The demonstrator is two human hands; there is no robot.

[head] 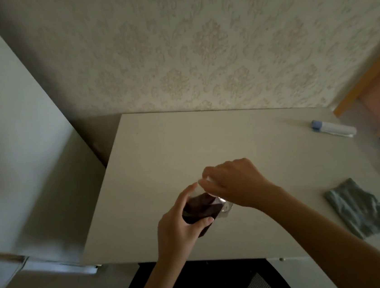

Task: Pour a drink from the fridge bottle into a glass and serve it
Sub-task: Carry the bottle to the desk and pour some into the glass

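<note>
Over table (161, 147), bottle (197, 210) between fingers (206, 222).

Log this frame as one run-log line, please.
stage: opening bottle | left hand: grips bottle of dark drink | right hand: on its top | table: cloth | glass: unseen

Dim, soft-lit view, motion-blurred at the left edge, with wide-angle bending of straight lines.

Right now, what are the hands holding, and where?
The left hand grips the bottle of dark drink around its body; the right hand has its fingers on the top.
</note>
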